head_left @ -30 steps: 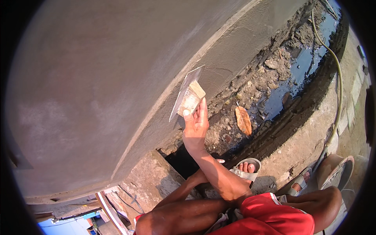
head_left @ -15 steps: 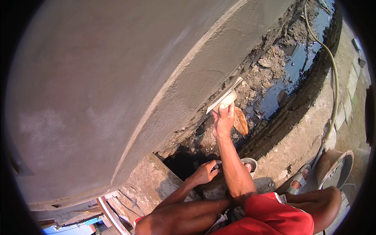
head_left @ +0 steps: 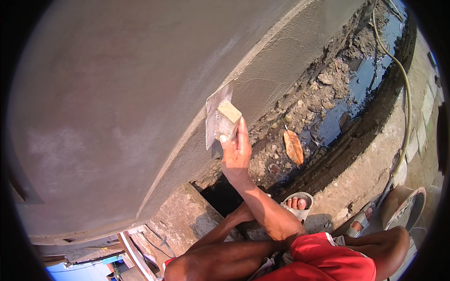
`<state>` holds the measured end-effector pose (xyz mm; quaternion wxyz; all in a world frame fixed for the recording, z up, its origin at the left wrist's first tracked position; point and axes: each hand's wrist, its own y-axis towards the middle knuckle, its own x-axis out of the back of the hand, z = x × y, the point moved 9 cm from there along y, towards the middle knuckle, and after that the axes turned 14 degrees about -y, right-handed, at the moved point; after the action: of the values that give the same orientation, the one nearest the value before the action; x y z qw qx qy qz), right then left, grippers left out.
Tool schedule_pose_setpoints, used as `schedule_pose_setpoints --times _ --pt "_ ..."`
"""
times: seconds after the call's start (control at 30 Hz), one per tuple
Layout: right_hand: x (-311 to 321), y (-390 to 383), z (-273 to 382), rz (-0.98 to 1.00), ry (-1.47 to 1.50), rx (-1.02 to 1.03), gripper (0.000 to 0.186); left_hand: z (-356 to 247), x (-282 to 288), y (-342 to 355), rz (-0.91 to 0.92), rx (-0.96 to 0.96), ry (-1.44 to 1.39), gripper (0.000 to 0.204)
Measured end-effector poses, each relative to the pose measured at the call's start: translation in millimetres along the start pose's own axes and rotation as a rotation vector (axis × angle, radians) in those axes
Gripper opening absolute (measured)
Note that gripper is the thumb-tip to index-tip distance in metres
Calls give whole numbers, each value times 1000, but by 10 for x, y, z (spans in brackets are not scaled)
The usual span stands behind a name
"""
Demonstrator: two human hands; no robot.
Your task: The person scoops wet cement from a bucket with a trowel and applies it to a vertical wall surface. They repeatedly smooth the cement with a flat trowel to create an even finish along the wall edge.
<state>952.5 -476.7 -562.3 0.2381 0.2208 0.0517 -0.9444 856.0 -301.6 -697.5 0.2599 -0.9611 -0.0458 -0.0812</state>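
A plastering float with a thin, flat, mortar-smeared plate (head_left: 212, 112) and a wooden block handle (head_left: 228, 113) is gripped in my right hand (head_left: 236, 158). Its plate lies on the grey plastered wall (head_left: 122, 103), across the ledge line (head_left: 187, 126) where the upper face meets the rough lower band (head_left: 262, 79). Thumb and fingers close on the block from either side. Low down by the dark gap, my left hand (head_left: 243, 213) is mostly covered by my right forearm, its fingers hidden.
Below the wall runs a ditch with rubble (head_left: 323, 89), dark water (head_left: 335, 124) and a dry brown leaf (head_left: 293, 147). A hose (head_left: 405, 89) lies along the concrete edge (head_left: 361, 164). A mortar-stained bucket (head_left: 398, 201) stands near my sandalled foot (head_left: 358, 224).
My right hand has carried the float left from the lower band's bottom edge onto the ledge line, turning the plate against the wall. My left hand has become mostly hidden behind the right forearm.
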Motion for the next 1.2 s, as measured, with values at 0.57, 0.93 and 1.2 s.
schedule_pose_setpoints --times 0.57,0.93,1.2 --pt "1412 598 -1154 -299 443 -256 58 -203 29 54 -44 179 42 39" --pt "467 472 -11 -58 12 14 58 -219 68 61 -53 86 -9 31" --pt "97 -254 86 226 143 35 57 -9 -26 86 -33 -31 11 22"
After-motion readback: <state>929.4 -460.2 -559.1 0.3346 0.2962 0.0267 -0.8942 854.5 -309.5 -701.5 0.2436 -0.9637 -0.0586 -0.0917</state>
